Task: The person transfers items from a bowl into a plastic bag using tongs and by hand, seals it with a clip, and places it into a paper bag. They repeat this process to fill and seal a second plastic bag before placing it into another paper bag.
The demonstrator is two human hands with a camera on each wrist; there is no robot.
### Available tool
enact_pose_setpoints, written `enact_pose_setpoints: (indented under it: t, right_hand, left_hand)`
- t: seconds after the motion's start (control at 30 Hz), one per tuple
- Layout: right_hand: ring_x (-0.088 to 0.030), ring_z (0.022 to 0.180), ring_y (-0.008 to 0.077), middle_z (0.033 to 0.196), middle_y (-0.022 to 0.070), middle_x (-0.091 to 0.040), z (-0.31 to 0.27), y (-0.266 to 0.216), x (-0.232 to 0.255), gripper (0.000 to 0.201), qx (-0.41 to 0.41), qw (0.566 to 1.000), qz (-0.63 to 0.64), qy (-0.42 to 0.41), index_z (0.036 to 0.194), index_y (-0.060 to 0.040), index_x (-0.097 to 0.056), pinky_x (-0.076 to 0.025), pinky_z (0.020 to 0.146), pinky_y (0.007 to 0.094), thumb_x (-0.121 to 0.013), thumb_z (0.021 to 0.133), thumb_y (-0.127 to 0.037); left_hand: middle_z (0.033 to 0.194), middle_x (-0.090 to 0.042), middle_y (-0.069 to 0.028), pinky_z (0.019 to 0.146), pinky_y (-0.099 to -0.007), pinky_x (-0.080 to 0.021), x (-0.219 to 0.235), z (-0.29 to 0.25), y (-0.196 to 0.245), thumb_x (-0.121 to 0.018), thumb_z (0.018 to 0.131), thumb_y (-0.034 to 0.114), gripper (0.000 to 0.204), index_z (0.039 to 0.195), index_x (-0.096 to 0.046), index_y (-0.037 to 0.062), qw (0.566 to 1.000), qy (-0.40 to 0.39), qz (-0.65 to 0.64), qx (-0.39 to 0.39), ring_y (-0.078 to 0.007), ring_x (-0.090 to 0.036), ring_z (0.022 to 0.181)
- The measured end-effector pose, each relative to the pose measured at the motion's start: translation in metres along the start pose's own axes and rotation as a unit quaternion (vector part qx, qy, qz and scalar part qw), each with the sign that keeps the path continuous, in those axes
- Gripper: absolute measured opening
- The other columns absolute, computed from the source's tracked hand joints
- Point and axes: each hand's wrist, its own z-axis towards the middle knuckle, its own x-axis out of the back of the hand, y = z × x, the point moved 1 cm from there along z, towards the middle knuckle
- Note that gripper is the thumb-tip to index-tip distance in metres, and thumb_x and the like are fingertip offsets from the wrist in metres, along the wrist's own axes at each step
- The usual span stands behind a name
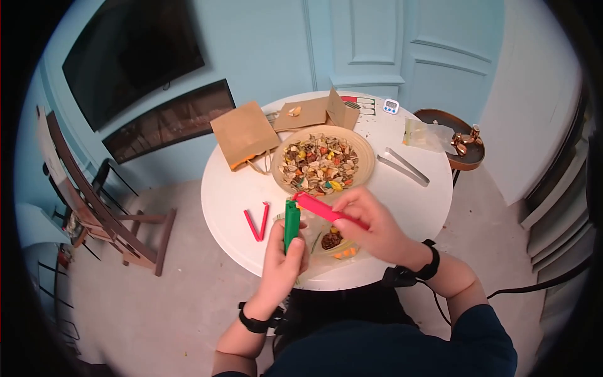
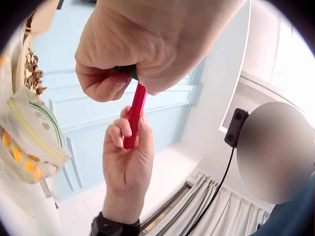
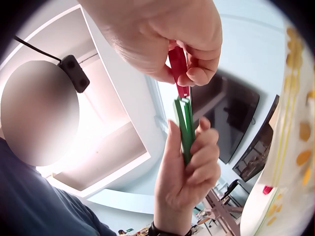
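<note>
My left hand (image 1: 284, 256) grips a green bag clip (image 1: 291, 226), which stands upright over the near edge of the table. From the other side my right hand (image 1: 374, 227) pinches a pink-red bag clip (image 1: 319, 208) between thumb and fingers. The clips' ends meet or overlap in the head view; in the right wrist view the red clip's tip (image 3: 182, 88) is right at the top of the green clip (image 3: 185, 130), whose two arms show a narrow gap. Below the hands lies a clear zip bag (image 2: 37, 132) with a pinecone and orange pieces.
Another pink-red clip (image 1: 255, 230) lies spread in a V on the round white table (image 1: 226, 195). A round tray (image 1: 369, 151) of potpourri stands behind the hands. Around it are a paper bag (image 1: 244, 133), flattened cardboard (image 1: 304, 116), metal tongs (image 1: 405, 168) and a timer (image 1: 391, 106).
</note>
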Motion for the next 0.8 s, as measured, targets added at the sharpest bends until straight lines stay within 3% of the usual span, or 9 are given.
enact_pose_setpoints:
  t: [0.13, 0.2, 0.23, 0.33, 0.4, 0.6, 0.67, 0.73, 0.8]
  right_hand:
    - [-0.060, 0.077, 0.0102, 0.088, 0.0077, -0.060, 0.013, 0.012, -0.033, 0.016, 0.003, 0.995, 0.098, -0.028, 0.103, -0.0027, -0.044, -0.048, 0.067, 0.0259, -0.054, 0.091, -0.006]
    - [-0.064, 0.080, 0.0196, 0.090, 0.0111, -0.060, 0.018, 0.009, -0.040, 0.019, 0.086, 0.991, -0.099, -0.005, 0.101, -0.0022, -0.044, -0.051, 0.070, 0.0298, -0.057, 0.089, -0.006]
    - [-0.061, 0.094, 0.0285, 0.101, 0.0156, -0.058, 0.020, 0.004, -0.039, 0.026, 0.012, 0.991, -0.125, -0.051, 0.107, -0.0014, -0.046, -0.049, 0.080, 0.0347, -0.059, 0.086, -0.007]
    - [-0.053, 0.110, 0.0313, 0.115, 0.0178, -0.053, 0.018, 0.028, -0.043, 0.035, 0.181, 0.953, -0.235, -0.056, 0.117, -0.0018, -0.046, -0.043, 0.092, 0.0387, -0.058, 0.086, -0.011]
    - [-0.045, 0.118, 0.0330, 0.125, 0.0175, -0.048, 0.014, 0.025, -0.032, 0.042, 0.120, 0.967, -0.201, -0.102, 0.125, -0.0038, -0.045, -0.038, 0.099, 0.0398, -0.057, 0.086, -0.013]
    - [-0.055, 0.111, 0.0261, 0.117, 0.0125, -0.054, 0.007, 0.014, 0.038, 0.033, 0.040, 0.973, -0.229, -0.006, 0.119, -0.0048, -0.052, -0.046, 0.091, 0.0352, -0.056, 0.087, -0.013]
    - [-0.056, 0.109, 0.0256, 0.115, 0.0125, -0.055, 0.002, 0.013, 0.050, 0.033, 0.028, 0.971, -0.237, 0.015, 0.119, -0.0048, -0.052, -0.047, 0.089, 0.0348, -0.056, 0.088, -0.014]
    - [-0.057, 0.107, 0.0252, 0.114, 0.0125, -0.055, -0.001, 0.015, 0.062, 0.032, 0.019, 0.968, -0.249, 0.037, 0.119, -0.0048, -0.053, -0.048, 0.088, 0.0343, -0.056, 0.088, -0.014]
    - [-0.057, 0.107, 0.0254, 0.114, 0.0128, -0.055, -0.003, 0.026, 0.070, 0.035, 0.035, 0.966, -0.252, 0.039, 0.121, -0.0053, -0.052, -0.048, 0.087, 0.0338, -0.057, 0.088, -0.015]
  left_hand:
    - [0.081, -0.050, -0.0006, 0.049, -0.0202, -0.034, -0.011, 0.011, -0.008, -0.049, 0.098, 0.033, 0.037, 0.118, -0.044, 0.0021, 0.990, 0.055, -0.120, 0.040, -0.0055, -0.042, 0.059]
    - [0.086, -0.052, -0.0019, 0.050, -0.0205, -0.035, -0.006, 0.014, -0.010, -0.048, 0.098, 0.030, 0.034, 0.118, -0.047, 0.0023, 0.989, 0.068, -0.124, 0.048, -0.0061, -0.045, 0.062]
    - [0.088, -0.054, -0.0024, 0.054, -0.0214, -0.038, 0.000, 0.015, -0.011, -0.047, 0.099, 0.028, 0.031, 0.118, -0.048, 0.0032, 0.986, 0.100, -0.126, 0.043, -0.0068, -0.048, 0.066]
    - [0.096, -0.060, -0.0036, 0.081, -0.0292, -0.046, 0.017, 0.018, -0.022, -0.048, 0.098, 0.021, 0.023, 0.115, -0.050, 0.0057, 0.974, 0.160, -0.159, 0.010, -0.0114, -0.055, 0.091]
    - [0.098, -0.061, -0.0048, 0.080, -0.0296, -0.047, 0.040, 0.020, -0.028, -0.049, 0.098, 0.021, 0.021, 0.111, -0.053, 0.0054, 0.982, 0.137, -0.129, -0.022, -0.0121, -0.056, 0.091]
    - [0.063, -0.048, -0.0020, 0.052, -0.0255, -0.045, 0.131, 0.028, -0.036, -0.054, 0.093, 0.020, 0.019, 0.098, -0.045, 0.0038, 0.930, 0.190, 0.293, 0.118, -0.0094, -0.050, 0.055]
    - [0.064, -0.055, -0.0071, 0.056, -0.0315, -0.048, 0.138, 0.028, -0.051, -0.056, 0.090, 0.023, 0.030, 0.106, -0.043, 0.0013, 0.885, 0.189, 0.392, 0.165, -0.0189, -0.058, 0.060]
    - [0.070, -0.061, -0.0151, 0.062, -0.0397, -0.050, 0.143, 0.030, -0.071, -0.058, 0.089, 0.027, 0.041, 0.113, -0.041, -0.0007, 0.781, 0.171, 0.596, 0.073, -0.0345, -0.064, 0.069]
    - [0.091, -0.063, -0.0242, 0.072, -0.0451, -0.050, 0.138, 0.035, -0.074, -0.061, 0.085, 0.036, 0.060, 0.125, -0.037, -0.0030, 0.783, 0.156, 0.595, 0.095, -0.0442, -0.063, 0.084]
